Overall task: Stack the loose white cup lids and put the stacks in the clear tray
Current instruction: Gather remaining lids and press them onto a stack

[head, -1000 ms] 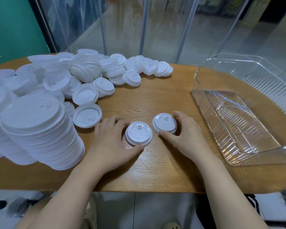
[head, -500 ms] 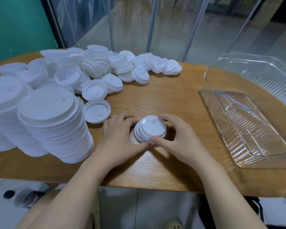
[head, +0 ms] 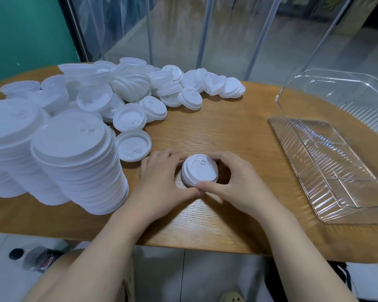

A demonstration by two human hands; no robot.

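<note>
Hands are meeting at the lower middle of the frame, both curling around a small stack of white lids [head: 200, 170] that is sitting on the wooden tabletop [head: 227, 131]. The left hand [head: 164, 182] is wrapping the stack's left side, its grip closing on the lids with the fingers along the far rim and the thumb along the near rim. The right hand [head: 231, 184] is doing the same from the right, its grip also holding the lids, and the two thumb tips are touching at the stack's near edge.

Bare wood is lying open between the hands and the clear tray [head: 327, 162], which is resting at the right of the frame with its near corner close to the tabletop's front edge and its far wall rising high at the upper right. The tray is holding nothing that can be seen.

Toward the left, two tall stacks of larger lids [head: 79, 162] are standing near the front edge, just beside the left forearm. A heap of loose lids [head: 140, 90] is spreading across the upper left and reaching along the tabletop's far edge toward the middle. One upturned lid [head: 133, 145] is lying just beside the left hand's fingers. The front edge is running under both forearms.
</note>
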